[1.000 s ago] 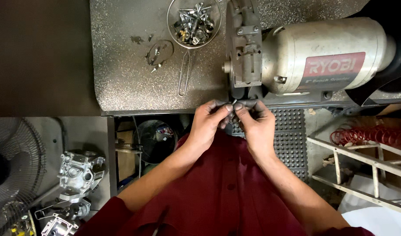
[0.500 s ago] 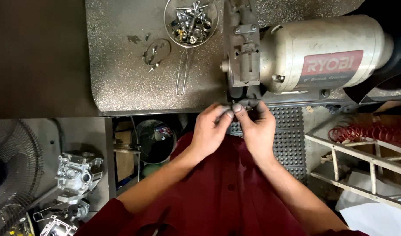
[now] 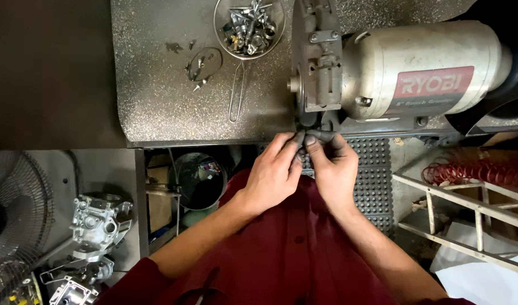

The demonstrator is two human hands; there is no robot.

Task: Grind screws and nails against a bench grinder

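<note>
My left hand (image 3: 276,169) and my right hand (image 3: 335,164) meet fingertip to fingertip just below the wheel guard (image 3: 318,62) of a white bench grinder (image 3: 422,70). Together the dirty fingertips pinch a small dark part (image 3: 304,137) at the grinder's lower edge. The part is almost wholly hidden by the fingers, so its shape is unclear. The grinder stands on a speckled grey bench top (image 3: 157,96). Both forearms come out of dark red sleeves.
A wire strainer (image 3: 248,22) full of small metal parts and a few loose metal pieces (image 3: 202,63) lie on the bench. Under it are a dark bucket (image 3: 199,178) and a studded rubber mat (image 3: 374,169). Left: fan (image 3: 13,209), cast metal housings (image 3: 98,220). Right: red coiled hose (image 3: 479,169), metal rack (image 3: 462,226).
The view has shifted slightly and my hands sit a little higher against the grinder. Both hands keep the same pinch on the small part.
</note>
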